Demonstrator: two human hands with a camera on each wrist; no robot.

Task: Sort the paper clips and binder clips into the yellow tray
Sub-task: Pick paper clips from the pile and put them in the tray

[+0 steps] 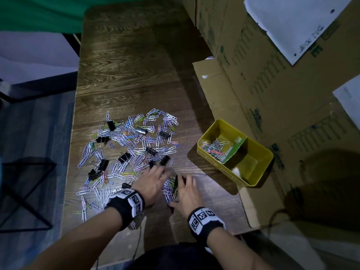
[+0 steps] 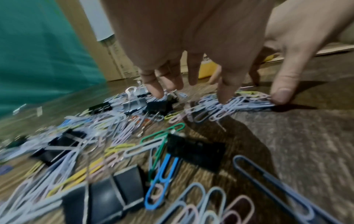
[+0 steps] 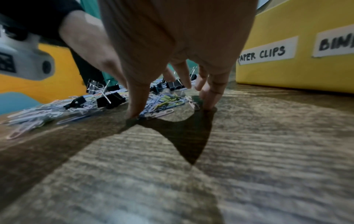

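The dark wood-grain table (image 1: 126,75) holds the yellow plastic divided tray (image 1: 259,172) beyond my right hand (image 1: 188,193). Between it and my left hand (image 1: 151,182), fingers spread and gripping nothing, I corral small coloured wire paper clips (image 1: 170,189); I should exclude black metal binder clips (image 1: 164,159).

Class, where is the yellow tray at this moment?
In the head view, the yellow tray sits at the table's right edge, against the cardboard boxes, right of the scattered clips and ahead of the right hand.

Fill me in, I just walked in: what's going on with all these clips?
A person is sorting clips. Both hands, left hand and right hand, are raking a small bunch of paper clips together on the table. The yellow tray already holds some paper clips in one compartment; the binder clips are still on the table.
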